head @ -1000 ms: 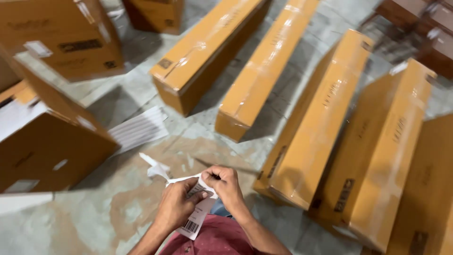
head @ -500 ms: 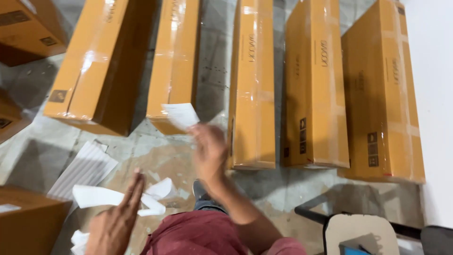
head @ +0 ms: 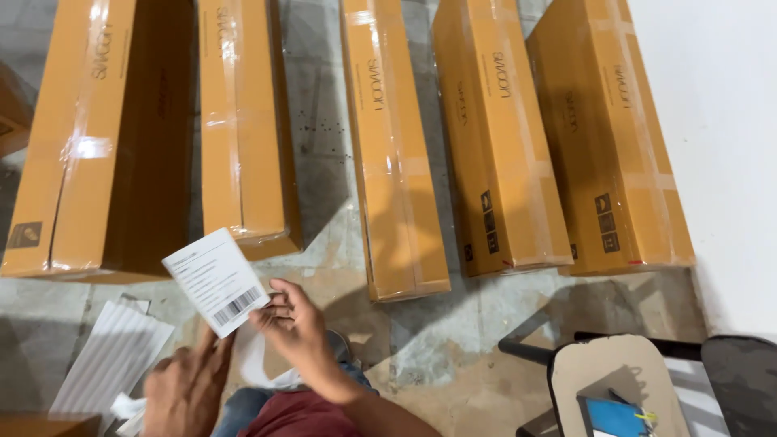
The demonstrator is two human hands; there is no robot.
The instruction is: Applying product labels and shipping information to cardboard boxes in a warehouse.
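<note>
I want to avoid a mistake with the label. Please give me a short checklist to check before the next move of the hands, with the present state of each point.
1. White label is held: ok, the right hand pinches its lower right edge.
2. Label is flat and not folded: ok, it looks like a flat sheet.
3. Printed side is visible: ok, the barcode faces the camera.
4. Left hand is free: ok, its fingers are spread open below the label and hold nothing.
5. Backing is off the label: cannot tell, the underside is hidden.
6. Nearest box has a bare face: ok, its taped top shows no label.
</note>
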